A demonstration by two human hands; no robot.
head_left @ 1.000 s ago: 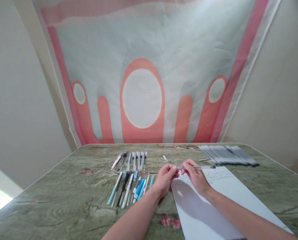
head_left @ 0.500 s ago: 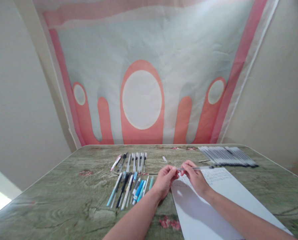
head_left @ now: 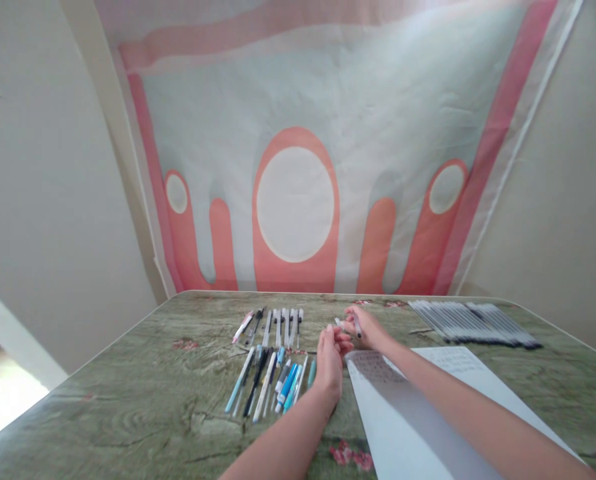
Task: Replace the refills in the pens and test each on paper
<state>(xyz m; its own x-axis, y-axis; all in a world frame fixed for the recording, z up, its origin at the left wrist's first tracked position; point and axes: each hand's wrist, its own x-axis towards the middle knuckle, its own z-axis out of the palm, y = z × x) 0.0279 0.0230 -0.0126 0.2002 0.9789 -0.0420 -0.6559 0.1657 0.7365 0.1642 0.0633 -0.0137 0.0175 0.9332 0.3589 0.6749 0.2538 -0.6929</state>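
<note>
My right hand point(head_left: 367, 328) is closed around a thin clear pen point(head_left: 357, 326) with a dark end, held just past the top edge of the paper. Its fingertips reach a small clear pen cap point(head_left: 339, 323); whether they grip it is unclear. My left hand point(head_left: 331, 363) is beside the paper's left edge, fingers bent and pinched together close to the cap. What sits between those fingers, if anything, is too small to make out. Under my right forearm lies a white sheet of paper point(head_left: 428, 413) with handwriting along its top.
Left of my hands lies a group of blue, white and black pens point(head_left: 271, 383). Behind it is a row of clear pens point(head_left: 283, 327) beside a pink-and-white pen point(head_left: 243, 328). Many clear refills or pens point(head_left: 473, 323) lie side by side at the back right of the wood-patterned table point(head_left: 143, 400).
My right hand has moved left and away from me, towards the loose cap. The pen, earlier held sideways between both hands, is now turned and in the right hand alone. The view shifted slightly.
</note>
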